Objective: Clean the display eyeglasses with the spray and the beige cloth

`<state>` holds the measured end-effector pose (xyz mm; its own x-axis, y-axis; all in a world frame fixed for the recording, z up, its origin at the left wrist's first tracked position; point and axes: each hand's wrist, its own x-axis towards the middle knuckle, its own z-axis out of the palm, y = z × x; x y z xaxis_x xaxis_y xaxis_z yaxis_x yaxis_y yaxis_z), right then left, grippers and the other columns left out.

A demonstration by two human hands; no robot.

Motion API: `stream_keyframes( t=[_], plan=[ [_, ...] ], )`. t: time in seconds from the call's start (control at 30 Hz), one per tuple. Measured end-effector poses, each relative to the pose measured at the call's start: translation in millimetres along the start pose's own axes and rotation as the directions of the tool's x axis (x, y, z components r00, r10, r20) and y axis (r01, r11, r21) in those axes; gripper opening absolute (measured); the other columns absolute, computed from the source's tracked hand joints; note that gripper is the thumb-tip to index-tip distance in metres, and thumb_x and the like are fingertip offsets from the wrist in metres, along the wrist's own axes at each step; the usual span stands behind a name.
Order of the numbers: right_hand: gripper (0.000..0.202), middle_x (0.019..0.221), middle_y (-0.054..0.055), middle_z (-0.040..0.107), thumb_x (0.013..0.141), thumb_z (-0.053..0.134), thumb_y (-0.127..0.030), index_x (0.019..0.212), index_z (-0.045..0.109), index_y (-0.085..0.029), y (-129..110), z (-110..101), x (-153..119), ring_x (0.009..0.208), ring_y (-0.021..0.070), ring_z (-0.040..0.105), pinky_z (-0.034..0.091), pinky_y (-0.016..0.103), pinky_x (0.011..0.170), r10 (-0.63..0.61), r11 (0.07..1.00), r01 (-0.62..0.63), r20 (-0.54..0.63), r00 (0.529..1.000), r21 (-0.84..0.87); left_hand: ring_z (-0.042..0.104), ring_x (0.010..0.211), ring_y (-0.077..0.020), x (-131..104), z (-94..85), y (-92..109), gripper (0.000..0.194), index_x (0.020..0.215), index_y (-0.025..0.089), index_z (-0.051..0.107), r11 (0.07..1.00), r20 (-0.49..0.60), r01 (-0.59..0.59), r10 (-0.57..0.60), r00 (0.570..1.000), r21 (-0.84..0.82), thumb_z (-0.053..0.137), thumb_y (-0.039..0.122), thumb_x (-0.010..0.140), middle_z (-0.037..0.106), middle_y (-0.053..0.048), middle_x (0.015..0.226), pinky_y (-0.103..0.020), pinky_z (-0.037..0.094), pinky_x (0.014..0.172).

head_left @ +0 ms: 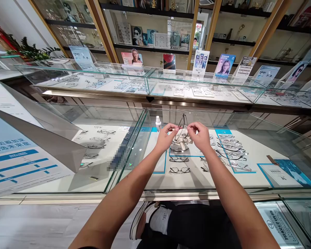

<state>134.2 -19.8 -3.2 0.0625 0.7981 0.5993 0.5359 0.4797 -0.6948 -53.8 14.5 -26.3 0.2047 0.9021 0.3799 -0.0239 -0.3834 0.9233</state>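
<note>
Above the glass display case, a pair of dark thin-framed glasses (183, 121) is held up between both hands. My left hand (166, 138) pinches the glasses from the left, fingers closed. My right hand (199, 137) grips them from the right in the same way. Just beneath the glasses lies a crumpled pale cloth (181, 142), partly hidden behind them. A small white bottle (158, 123) stands upright to the left, beyond my left hand. Rows of glasses (179, 170) are laid out below my hands, inside the case.
At the left stands a large folded card sign (20, 152). A second glass counter (150, 90) with upright cards runs across behind. Shelves (147, 48) line the back wall. Printed cards (280, 174) lie in the case at the right. My legs show below the front edge.
</note>
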Motion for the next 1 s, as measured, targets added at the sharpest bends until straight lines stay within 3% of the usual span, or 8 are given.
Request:
stream_keyframes(
  t=[0.2,0.3,0.4,0.5,0.63,0.77,1.0],
  plan=[
    [0.023,0.07,-0.001,0.072,0.101,0.056,-0.042,0.099,0.071,-0.025,7.5,-5.9,-0.6,0.056,0.0169,0.057,0.041,0.032,0.066,0.095,0.971,-0.118,-0.115,0.989,-0.21,0.069,0.104,-0.0216,0.0,-4.0,2.9,0.021,0.094,0.022,0.068,0.991,-0.036,-0.035,0.039,0.999,0.126,0.063,0.042,0.096,0.079,-0.006,0.104,-0.036,0.046,0.098],
    [0.028,0.09,0.004,0.081,0.104,0.051,-0.044,0.108,0.071,-0.025,6.8,-9.6,-0.3,0.066,0.0202,0.067,0.045,0.034,0.071,0.046,0.957,-0.108,-0.225,0.973,-0.269,0.068,0.103,-0.0221,-0.8,-5.5,5.6,0.021,0.093,0.022,0.069,0.985,-0.028,-0.039,0.045,0.999,0.17,0.062,0.042,0.097,0.079,-0.005,0.104,-0.036,0.046,0.096],
    [0.03,0.114,0.008,0.08,0.105,0.049,-0.043,0.121,0.066,-0.025,4.6,-11.4,0.7,0.077,0.022,0.071,0.049,0.037,0.076,-0.022,0.959,-0.059,-0.281,0.96,-0.276,0.068,0.102,-0.0225,-0.9,-5.3,6.1,0.021,0.091,0.022,0.068,0.98,-0.018,-0.033,0.037,0.999,0.195,0.063,0.042,0.097,0.079,-0.006,0.103,-0.037,0.046,0.094],
    [0.031,0.125,0.01,0.075,0.103,0.053,-0.044,0.126,0.06,-0.025,1.9,-9.1,0.2,0.086,0.0221,0.072,0.05,0.037,0.075,-0.05,0.969,-0.019,-0.271,0.961,-0.246,0.07,0.104,-0.0228,0.4,-3.4,1.7,0.022,0.091,0.022,0.066,0.993,-0.019,-0.022,0.025,1.0,0.12,0.065,0.044,0.095,0.079,-0.007,0.104,-0.036,0.048,0.094],
    [0.028,0.119,0.008,0.073,0.099,0.06,-0.048,0.113,0.061,-0.024,-1.6,-1.1,-2.9,0.084,0.0206,0.069,0.05,0.035,0.071,-0.017,0.983,-0.019,-0.195,0.981,-0.181,0.072,0.11,-0.0244,2.2,-1.0,-6.4,0.024,0.093,0.022,0.066,1.0,-0.042,0.004,-0.005,0.999,-0.023,0.069,0.046,0.092,0.078,-0.008,0.104,-0.035,0.05,0.093],
    [0.029,0.12,0.008,0.07,0.096,0.064,-0.05,0.108,0.063,-0.024,-1.6,6.5,-5.2,0.086,0.0201,0.068,0.05,0.034,0.073,0.011,0.989,-0.024,-0.092,0.996,-0.145,0.071,0.105,-0.023,1.1,0.6,-7.5,0.025,0.092,0.021,0.07,1.0,-0.017,-0.005,0.005,1.0,0.021,0.071,0.046,0.091,0.077,-0.007,0.104,-0.034,0.049,0.09],
    [0.038,0.128,0.009,0.069,0.088,0.071,-0.048,0.115,0.063,-0.024,8.7,12.3,-2.9,0.089,0.0222,0.069,0.05,0.036,0.074,0.157,0.98,-0.169,-0.121,0.98,-0.104,0.068,0.102,-0.0217,-1.2,3.8,-9.4,0.025,0.091,0.022,0.072,0.997,0.024,-0.014,0.012,1.0,0.076,0.072,0.047,0.09,0.077,-0.005,0.106,-0.034,0.048,0.089]
  ],
)
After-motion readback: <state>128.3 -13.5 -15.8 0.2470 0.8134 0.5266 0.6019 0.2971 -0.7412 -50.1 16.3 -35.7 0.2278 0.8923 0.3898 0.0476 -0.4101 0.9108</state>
